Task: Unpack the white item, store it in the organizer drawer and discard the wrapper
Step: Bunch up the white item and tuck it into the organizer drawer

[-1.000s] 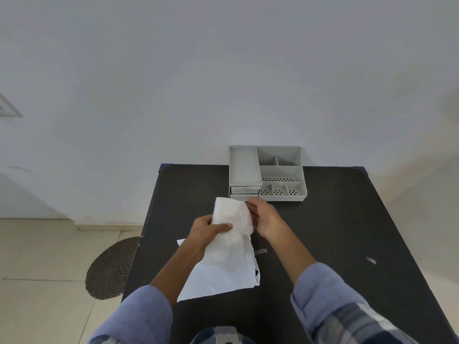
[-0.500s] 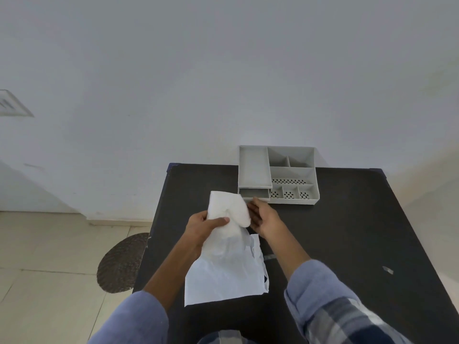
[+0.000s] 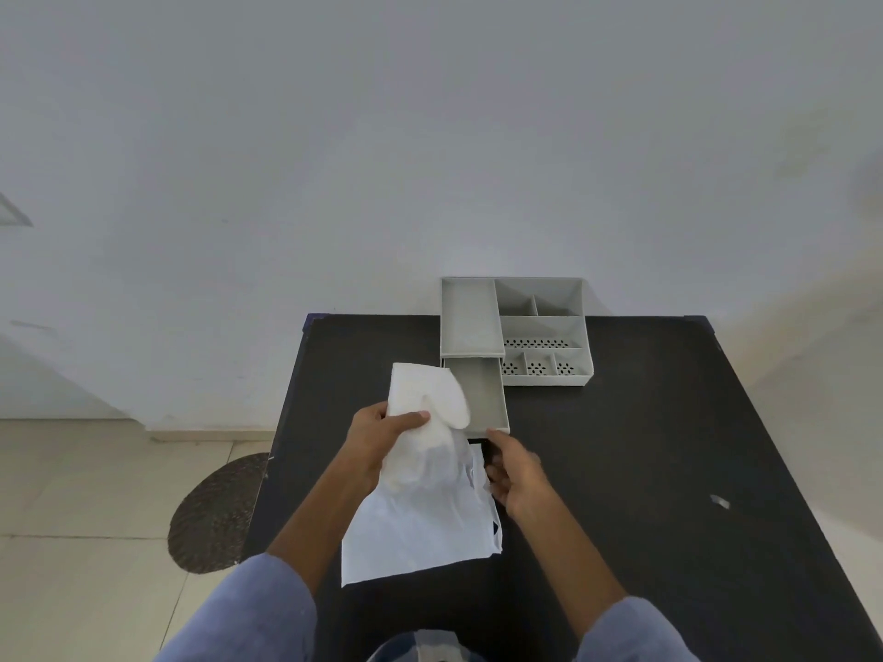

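Observation:
My left hand (image 3: 380, 434) grips a soft white item (image 3: 423, 391) that sticks halfway out of a thin translucent wrapper (image 3: 420, 527). The wrapper hangs down from it onto the black table (image 3: 645, 446). A grey organizer (image 3: 544, 327) stands at the table's far edge against the wall. Its drawer (image 3: 480, 396) is pulled out toward me and looks empty. The white item's top is beside and slightly over the drawer's left wall. My right hand (image 3: 516, 470) is at the drawer's front, thumb on the front lip and fingers curled below it.
The organizer's top has several open compartments, some with perforated floors. A small pale scrap (image 3: 719, 501) lies on the table to the right. A dark round mat (image 3: 215, 513) lies on the tiled floor left of the table. A white wall rises behind.
My right hand has pulled the drawer out from under the organizer toward me. My left hand kept hold of the white item and wrapper, lifting slightly to the left.

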